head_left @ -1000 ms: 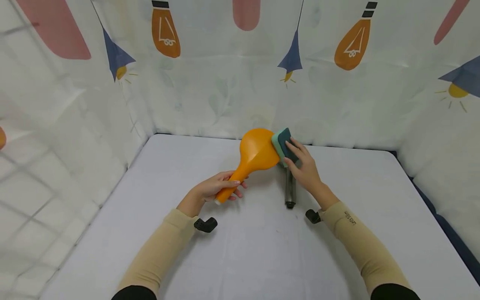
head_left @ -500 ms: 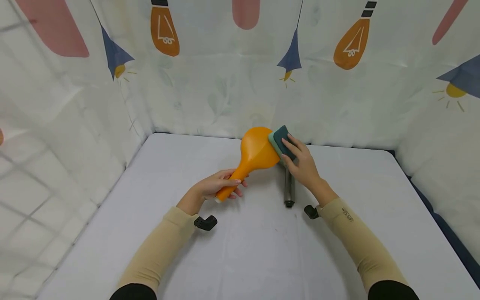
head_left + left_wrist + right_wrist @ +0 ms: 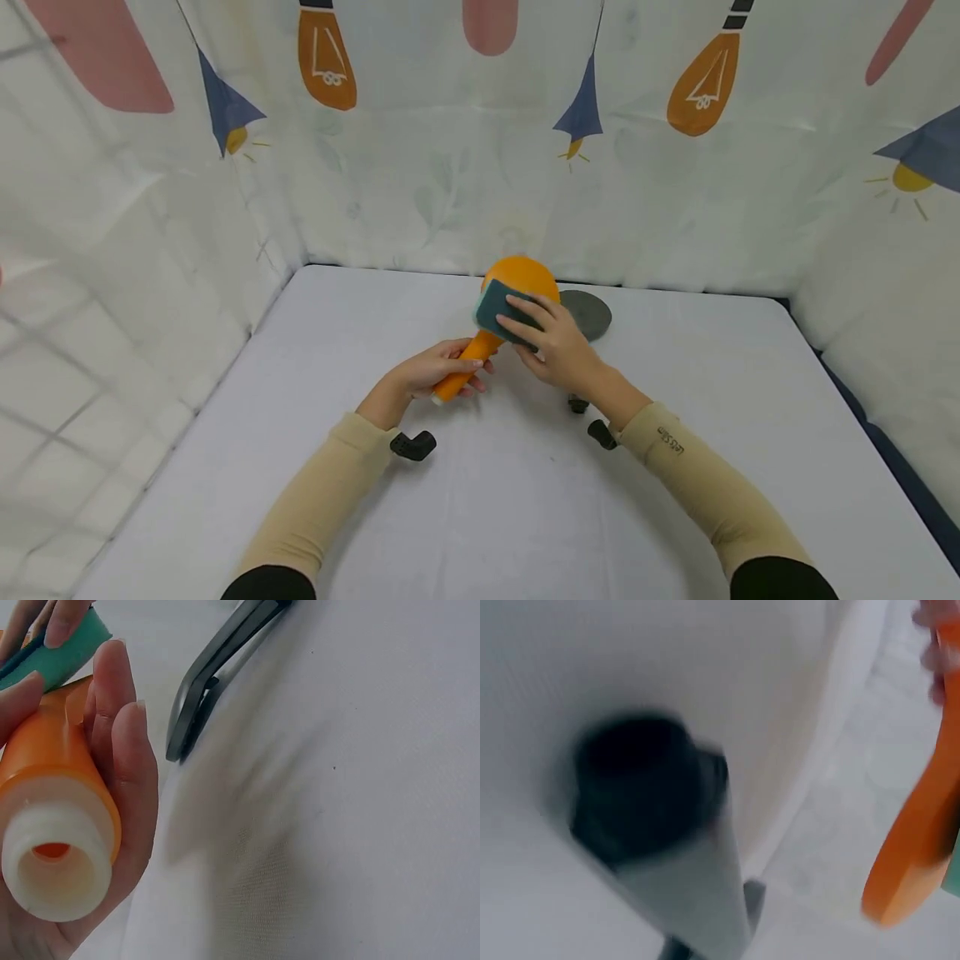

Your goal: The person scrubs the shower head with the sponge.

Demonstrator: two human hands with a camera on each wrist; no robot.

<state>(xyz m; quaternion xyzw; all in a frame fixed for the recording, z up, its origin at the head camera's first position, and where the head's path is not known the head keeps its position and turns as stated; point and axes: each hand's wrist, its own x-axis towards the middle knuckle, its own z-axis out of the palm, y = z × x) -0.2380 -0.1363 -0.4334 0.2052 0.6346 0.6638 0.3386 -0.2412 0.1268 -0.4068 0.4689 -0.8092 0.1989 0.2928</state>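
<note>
Over the tabletop [image 3: 487,500], toward its far edge, the left hand [image 3: 426,367] grips an orange shower head [image 3: 522,271] by its handle. The right hand [image 3: 561,348] holds a green sponge [image 3: 497,308] against it, hiding part of its face and most of the grey shower head's [image 3: 588,314] handle.

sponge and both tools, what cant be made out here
Head view: middle of the gray tool, behind the right hand.
Head view: part of the orange tool, behind the sponge.
Left wrist view: part of the sponge, past the left edge.
Right wrist view: details of the gray tool, blurred.
</note>
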